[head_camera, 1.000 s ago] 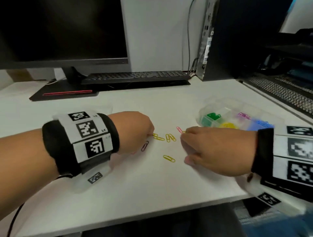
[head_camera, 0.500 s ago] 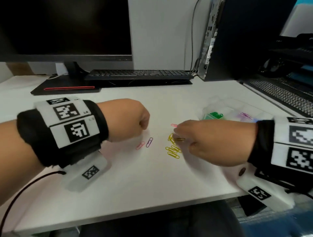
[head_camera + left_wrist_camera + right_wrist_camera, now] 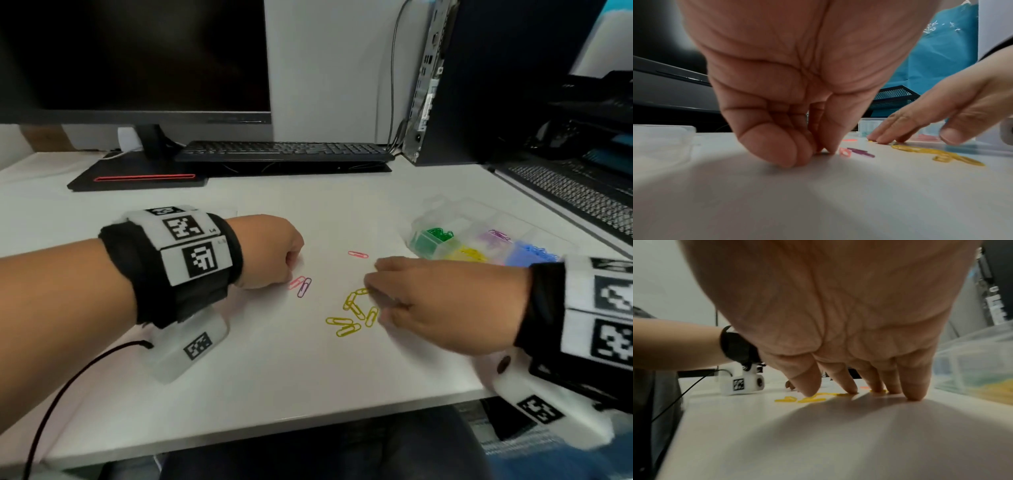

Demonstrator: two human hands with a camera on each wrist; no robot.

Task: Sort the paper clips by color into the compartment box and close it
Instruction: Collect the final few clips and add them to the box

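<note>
Nearest us on the white surface [image 3: 274, 370] lie the yellow paper clips [image 3: 354, 313], now raked into a loose cluster where a second ago they were strung out farther from us. Our right hand [image 3: 442, 305], at three o'clock of that cluster, rests its straight, spread fingers [image 3: 912, 386] on the surface, the tips touching the clips' far edge; it grips nothing. This gathering suggests the yellows are ready to be scooped together. At nine o'clock of the cluster sit a pink clip [image 3: 296, 283] and a purple clip [image 3: 304, 287], touching side by side, uncovered now that our left hand [image 3: 267, 251] has drawn back. That hand rests on the surface with fingers [image 3: 781, 146] curled tightly together; we cannot tell whether they pinch anything. Farther out, at twelve o'clock of the yellows, another pink clip [image 3: 358, 254] lies alone. Beyond, at two o'clock, the compartment box [image 3: 416, 236] stands open, already holding green, yellow, purple and blue clips, so the sorting looks nearly finished.
</note>
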